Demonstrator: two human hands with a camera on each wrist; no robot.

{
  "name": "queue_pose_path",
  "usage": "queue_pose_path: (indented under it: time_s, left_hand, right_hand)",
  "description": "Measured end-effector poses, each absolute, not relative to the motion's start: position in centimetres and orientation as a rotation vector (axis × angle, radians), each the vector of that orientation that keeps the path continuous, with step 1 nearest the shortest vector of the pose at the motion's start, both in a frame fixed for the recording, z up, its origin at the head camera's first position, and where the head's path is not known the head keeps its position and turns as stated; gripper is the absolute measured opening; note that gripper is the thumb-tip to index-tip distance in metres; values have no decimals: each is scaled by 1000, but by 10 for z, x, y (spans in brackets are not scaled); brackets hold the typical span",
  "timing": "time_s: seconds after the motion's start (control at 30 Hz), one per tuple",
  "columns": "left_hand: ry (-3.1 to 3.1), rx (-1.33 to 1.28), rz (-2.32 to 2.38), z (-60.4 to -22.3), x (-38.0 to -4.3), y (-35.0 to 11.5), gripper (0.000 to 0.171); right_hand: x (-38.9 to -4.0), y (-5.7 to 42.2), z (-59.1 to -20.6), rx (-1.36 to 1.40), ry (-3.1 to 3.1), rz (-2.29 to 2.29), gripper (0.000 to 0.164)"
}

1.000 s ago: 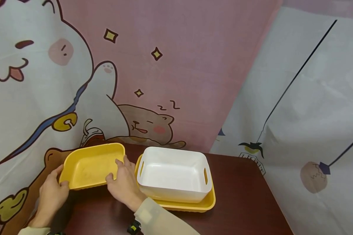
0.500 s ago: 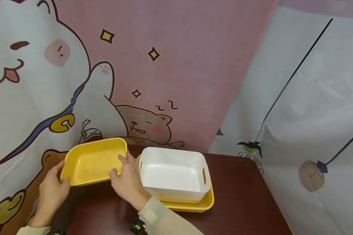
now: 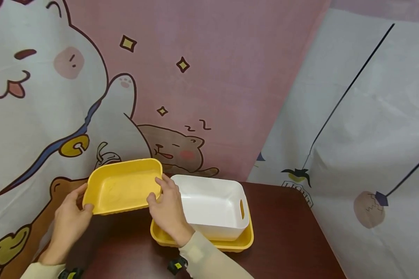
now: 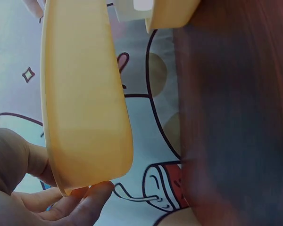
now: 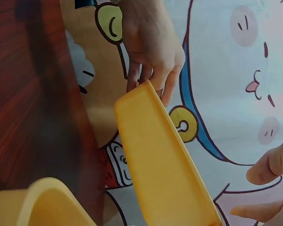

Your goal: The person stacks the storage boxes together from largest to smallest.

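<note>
Between both hands, a small yellow plastic bin (image 3: 123, 188) is held above the left side of the table, tilted so its inside faces me. My left hand (image 3: 71, 223) grips its left end, with the thumb at the near corner; in the left wrist view the fingers (image 4: 92, 202) curl beneath the end wall. At the right end my right hand (image 3: 170, 211) holds the bin, thumb and forefinger showing on the inner side, other fingers hidden behind. Right of it, a white basket (image 3: 209, 201) with handle slots sits inside a larger yellow bin (image 3: 248, 243) on the table.
The dark red-brown table (image 3: 286, 228) runs back to a wall hung with a cartoon-printed cloth (image 3: 227, 77). A pale cloth (image 3: 370, 128) borders the table's right side. Dark wrist straps with devices (image 3: 177, 265) are worn on both wrists.
The small yellow bin has risen and shifted right in both hands, toward the white basket. My right hand now overlaps the basket's left end in the head view.
</note>
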State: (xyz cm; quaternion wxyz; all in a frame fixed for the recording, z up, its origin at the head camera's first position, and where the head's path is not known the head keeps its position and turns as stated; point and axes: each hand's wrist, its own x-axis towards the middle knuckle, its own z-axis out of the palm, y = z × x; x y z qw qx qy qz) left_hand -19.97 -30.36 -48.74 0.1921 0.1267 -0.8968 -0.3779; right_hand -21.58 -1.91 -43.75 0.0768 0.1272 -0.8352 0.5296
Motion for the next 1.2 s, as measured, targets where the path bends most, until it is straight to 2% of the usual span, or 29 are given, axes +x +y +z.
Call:
queue_pose_path:
  time_s: [0.7,1.2]
  left_hand:
    - [-2430,100,-1141,-467,-199,-257,59]
    - [-2418,-64,-1149,-455,-211,-228,52]
  right_hand:
    - [-229,49,-428,415,-2380,1588,49]
    - [-248,99,-428,231,-2404,1542,45]
